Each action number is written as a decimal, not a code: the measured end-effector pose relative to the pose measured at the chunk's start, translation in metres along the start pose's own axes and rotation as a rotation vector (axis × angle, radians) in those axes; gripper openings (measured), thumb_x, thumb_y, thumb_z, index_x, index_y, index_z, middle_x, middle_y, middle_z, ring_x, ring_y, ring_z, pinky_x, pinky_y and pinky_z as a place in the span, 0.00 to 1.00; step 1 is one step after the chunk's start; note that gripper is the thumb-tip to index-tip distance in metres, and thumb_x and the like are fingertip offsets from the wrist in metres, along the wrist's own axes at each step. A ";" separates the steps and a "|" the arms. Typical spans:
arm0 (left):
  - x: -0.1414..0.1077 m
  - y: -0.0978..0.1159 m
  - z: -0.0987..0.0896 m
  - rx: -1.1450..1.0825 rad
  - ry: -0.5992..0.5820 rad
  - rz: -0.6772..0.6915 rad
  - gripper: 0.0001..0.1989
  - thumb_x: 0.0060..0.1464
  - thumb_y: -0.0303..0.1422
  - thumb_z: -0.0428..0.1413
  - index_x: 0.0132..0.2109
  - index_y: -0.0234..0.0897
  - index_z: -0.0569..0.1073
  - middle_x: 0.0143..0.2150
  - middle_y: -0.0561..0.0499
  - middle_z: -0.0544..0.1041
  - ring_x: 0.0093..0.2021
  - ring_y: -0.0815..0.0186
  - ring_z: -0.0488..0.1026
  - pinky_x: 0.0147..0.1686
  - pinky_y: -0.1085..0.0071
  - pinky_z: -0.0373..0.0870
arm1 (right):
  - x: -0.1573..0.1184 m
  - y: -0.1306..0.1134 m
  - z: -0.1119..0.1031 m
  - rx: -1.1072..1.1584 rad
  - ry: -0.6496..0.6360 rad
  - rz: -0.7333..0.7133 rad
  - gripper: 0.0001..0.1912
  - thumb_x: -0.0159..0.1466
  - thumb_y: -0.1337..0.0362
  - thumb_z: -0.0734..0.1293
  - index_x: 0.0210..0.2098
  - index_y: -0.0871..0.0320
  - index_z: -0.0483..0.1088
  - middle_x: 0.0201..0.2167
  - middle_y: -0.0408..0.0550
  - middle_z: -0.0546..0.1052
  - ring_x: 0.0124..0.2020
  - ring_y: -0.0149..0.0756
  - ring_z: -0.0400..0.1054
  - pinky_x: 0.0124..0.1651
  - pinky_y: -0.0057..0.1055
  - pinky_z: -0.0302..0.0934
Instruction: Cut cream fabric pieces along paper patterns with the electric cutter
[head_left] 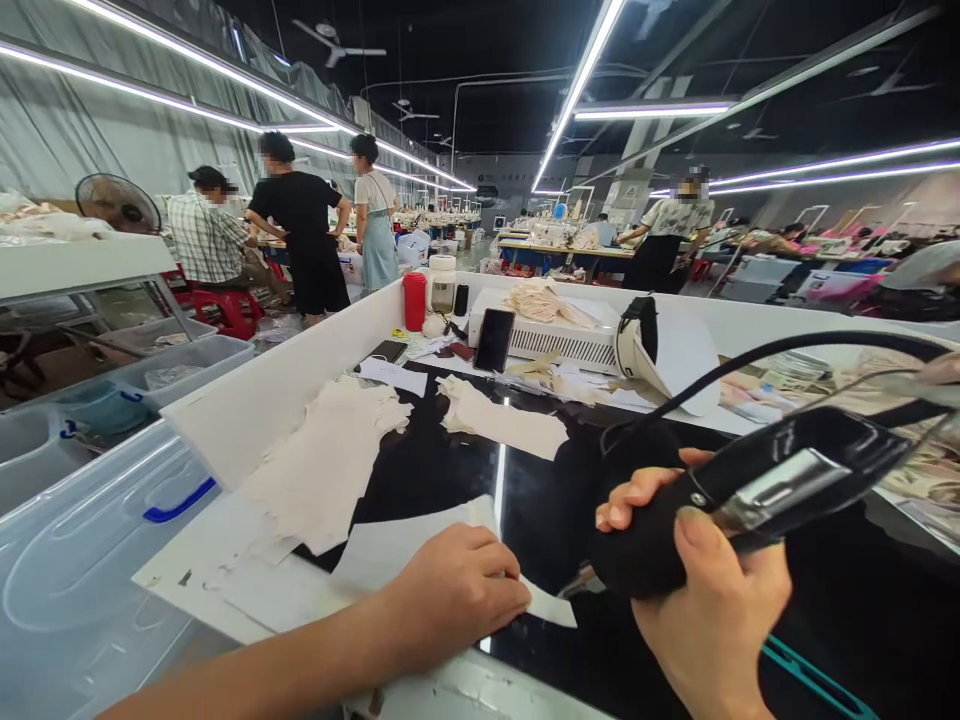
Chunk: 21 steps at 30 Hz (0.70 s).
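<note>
My left hand (pixel 469 590) rests on a white fabric piece (pixel 405 540) at the front of the glossy black work surface (pixel 442 480), its fingers curled together over the piece's edge. My right hand (pixel 709 590) is wrapped round a black handheld device (pixel 795 480) with a silver plate, raised above the surface. A stack of cream fabric pieces (pixel 322 460) lies at the left, and a smaller stack (pixel 502 415) lies farther back, near the middle.
A phone (pixel 494 340) leans against a white vented box (pixel 555 335). Behind stand a red container (pixel 414 302) and a jar (pixel 442 285). A black cable (pixel 750 355) arches at the right. A teal tool (pixel 814 680) lies front right. Several people are beyond the table.
</note>
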<state>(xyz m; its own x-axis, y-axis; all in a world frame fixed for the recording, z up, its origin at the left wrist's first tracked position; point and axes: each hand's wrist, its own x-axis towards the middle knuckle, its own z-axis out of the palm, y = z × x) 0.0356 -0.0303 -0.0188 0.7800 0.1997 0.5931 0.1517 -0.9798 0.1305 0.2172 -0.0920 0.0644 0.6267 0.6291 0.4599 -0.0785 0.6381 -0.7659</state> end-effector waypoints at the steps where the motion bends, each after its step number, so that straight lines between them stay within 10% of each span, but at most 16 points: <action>1: 0.000 0.000 0.001 0.011 0.000 0.001 0.07 0.69 0.28 0.57 0.39 0.37 0.77 0.41 0.53 0.80 0.39 0.66 0.75 0.43 0.68 0.72 | 0.000 0.003 0.003 0.001 0.002 -0.002 0.20 0.60 0.58 0.77 0.48 0.52 0.71 0.28 0.41 0.75 0.24 0.34 0.69 0.29 0.33 0.71; 21: 0.005 0.006 -0.001 0.088 -0.026 -0.009 0.11 0.66 0.25 0.57 0.33 0.36 0.72 0.38 0.54 0.78 0.36 0.67 0.73 0.40 0.70 0.70 | -0.004 0.010 0.010 -0.019 -0.042 0.040 0.20 0.61 0.59 0.77 0.48 0.52 0.70 0.29 0.40 0.76 0.25 0.34 0.70 0.29 0.33 0.71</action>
<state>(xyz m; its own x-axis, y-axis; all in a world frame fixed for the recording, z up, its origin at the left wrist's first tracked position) 0.0398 -0.0355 -0.0139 0.7936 0.2091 0.5713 0.2104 -0.9755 0.0647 0.2061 -0.0840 0.0595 0.5905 0.6718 0.4471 -0.0877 0.6042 -0.7920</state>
